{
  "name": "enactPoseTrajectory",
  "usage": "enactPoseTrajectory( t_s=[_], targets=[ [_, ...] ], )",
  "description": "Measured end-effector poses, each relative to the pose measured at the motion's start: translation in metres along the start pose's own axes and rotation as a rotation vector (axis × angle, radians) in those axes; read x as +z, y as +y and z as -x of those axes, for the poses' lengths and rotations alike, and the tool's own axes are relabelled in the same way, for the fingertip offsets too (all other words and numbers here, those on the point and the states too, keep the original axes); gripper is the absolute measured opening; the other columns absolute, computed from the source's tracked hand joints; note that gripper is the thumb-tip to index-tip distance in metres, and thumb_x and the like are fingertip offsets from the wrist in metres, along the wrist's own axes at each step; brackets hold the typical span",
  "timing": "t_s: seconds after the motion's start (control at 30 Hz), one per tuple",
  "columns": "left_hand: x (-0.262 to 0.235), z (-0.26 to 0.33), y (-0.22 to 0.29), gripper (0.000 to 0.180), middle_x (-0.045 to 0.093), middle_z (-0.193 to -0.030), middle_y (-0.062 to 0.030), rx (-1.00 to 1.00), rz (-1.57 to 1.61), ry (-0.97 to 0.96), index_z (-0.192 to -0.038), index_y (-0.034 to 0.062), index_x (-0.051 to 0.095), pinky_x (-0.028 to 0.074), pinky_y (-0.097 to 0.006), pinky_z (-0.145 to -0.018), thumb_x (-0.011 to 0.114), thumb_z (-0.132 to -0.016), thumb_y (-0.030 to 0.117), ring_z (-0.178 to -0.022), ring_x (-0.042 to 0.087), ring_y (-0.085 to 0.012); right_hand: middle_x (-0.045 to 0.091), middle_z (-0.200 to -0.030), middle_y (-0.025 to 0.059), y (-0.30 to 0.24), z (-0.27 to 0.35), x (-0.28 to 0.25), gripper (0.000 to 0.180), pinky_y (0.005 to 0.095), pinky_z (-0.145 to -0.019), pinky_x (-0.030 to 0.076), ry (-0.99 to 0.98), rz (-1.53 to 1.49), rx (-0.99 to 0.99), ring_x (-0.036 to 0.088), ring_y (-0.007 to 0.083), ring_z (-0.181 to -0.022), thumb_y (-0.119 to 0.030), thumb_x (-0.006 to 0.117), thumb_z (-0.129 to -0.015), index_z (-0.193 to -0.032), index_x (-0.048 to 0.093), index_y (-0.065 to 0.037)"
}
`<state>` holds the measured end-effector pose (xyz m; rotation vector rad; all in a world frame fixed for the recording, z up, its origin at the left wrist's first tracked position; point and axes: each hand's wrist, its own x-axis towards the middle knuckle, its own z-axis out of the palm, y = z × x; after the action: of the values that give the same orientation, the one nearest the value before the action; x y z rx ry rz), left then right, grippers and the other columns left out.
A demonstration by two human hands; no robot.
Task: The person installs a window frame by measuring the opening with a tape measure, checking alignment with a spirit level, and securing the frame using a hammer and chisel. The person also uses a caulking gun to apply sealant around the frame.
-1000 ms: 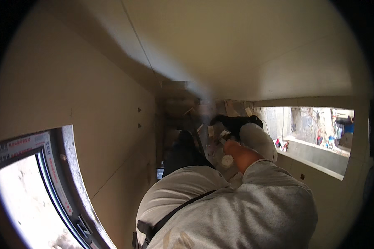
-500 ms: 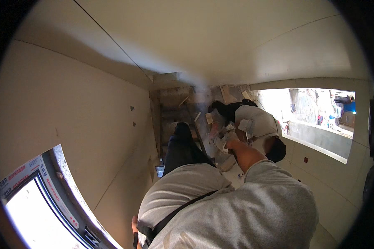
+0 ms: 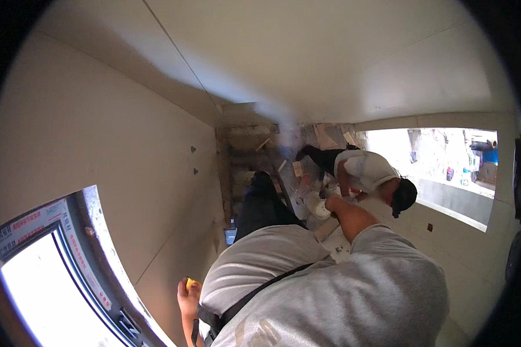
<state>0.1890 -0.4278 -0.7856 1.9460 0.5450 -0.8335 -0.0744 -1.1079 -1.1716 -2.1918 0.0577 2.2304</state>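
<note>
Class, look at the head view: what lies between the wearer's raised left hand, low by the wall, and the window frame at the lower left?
In the head view, only bare pale wall panel separates the left hand, which grips a small yellow object, from the window frame. Nothing else sits there.

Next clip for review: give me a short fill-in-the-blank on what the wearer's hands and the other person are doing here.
1. The left hand, low beside the wall, holds a small ____ coloured object.
2. The right hand reaches down toward a round ____ bucket on the floor.
3. The co-worker in a light shirt is ____ over near the window opening.
4. The wearer's top is ____ in colour.

Missing words: yellow; white; bent; grey
</note>
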Motion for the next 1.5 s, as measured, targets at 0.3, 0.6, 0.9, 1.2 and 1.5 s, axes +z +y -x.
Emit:
enactPoseTrajectory(
  t_s=[0.3, 0.6, 0.9, 1.2, 1.5],
  targets=[
    [-0.003, 0.014, 0.014, 0.038, 0.066, -0.111, -0.0046, 0.089, 0.142, 0.037, -0.136, 0.0025, 0.062, 0.057, -0.031, -0.088, 0.071, -0.099, 0.008, -0.100, 0.064, -0.0146, 0.073, -0.135, 0.0123, -0.002, 0.020, -0.037, 0.030, 0.0481, -0.098, 0.056, 0.160, -0.156, 0.095, 0.070, 0.0308, -0.121, -0.027, 0.063, -0.106, -0.126, 0.081, -0.012],
    [-0.036, 0.061, 0.037, 0.033, 0.065, -0.106, 0.0014, 0.224, 0.152, 0.076, -0.125, 0.0079, 0.066, 0.053, -0.028, -0.087, 0.078, -0.095, 0.008, -0.097, 0.062, -0.0107, 0.074, -0.129, 0.0144, -0.033, 0.113, -0.082, 0.032, 0.0488, -0.097, 0.056, 0.462, -0.477, 0.254, 0.070, 0.0330, -0.116, -0.028, 0.063, -0.105, -0.125, 0.080, -0.010],
    [-0.098, 0.123, 0.029, 0.052, 0.075, -0.121, -0.0133, 0.983, -0.048, 0.419, -0.138, 0.0018, 0.063, 0.058, -0.034, -0.092, 0.075, -0.087, 0.001, -0.101, 0.072, -0.0195, 0.076, -0.122, 0.0164, -0.069, 0.159, -0.033, 0.034, 0.0496, -0.096, 0.056, 0.613, -0.675, 0.343, 0.071, 0.0352, -0.111, -0.030, 0.064, -0.103, -0.124, 0.079, -0.008],
    [-0.093, 0.156, -0.022, 0.049, 0.070, -0.128, -0.0143, 0.893, 0.094, 0.337, -0.145, 0.0033, 0.057, 0.055, -0.034, -0.103, 0.071, -0.097, 0.002, -0.112, 0.067, -0.0199, 0.077, -0.115, 0.0185, -0.091, 0.169, 0.066, 0.036, 0.0503, -0.096, 0.056, 0.654, -0.899, 0.447, 0.072, 0.0374, -0.106, -0.031, 0.064, -0.101, -0.123, 0.078, -0.006],
    [-0.088, 0.184, -0.039, 0.038, 0.072, -0.104, -0.0049, 0.789, 0.081, 0.318, -0.121, 0.0038, 0.069, 0.057, -0.031, -0.084, 0.084, -0.086, 0.008, -0.093, 0.068, -0.0144, 0.080, -0.110, 0.0178, -0.285, 0.244, -0.110, 0.034, 0.0403, -0.093, 0.059, 1.351, -1.148, -0.291, 0.077, 0.0301, -0.104, -0.023, 0.077, -0.095, -0.122, 0.075, -0.001]
  ],
)
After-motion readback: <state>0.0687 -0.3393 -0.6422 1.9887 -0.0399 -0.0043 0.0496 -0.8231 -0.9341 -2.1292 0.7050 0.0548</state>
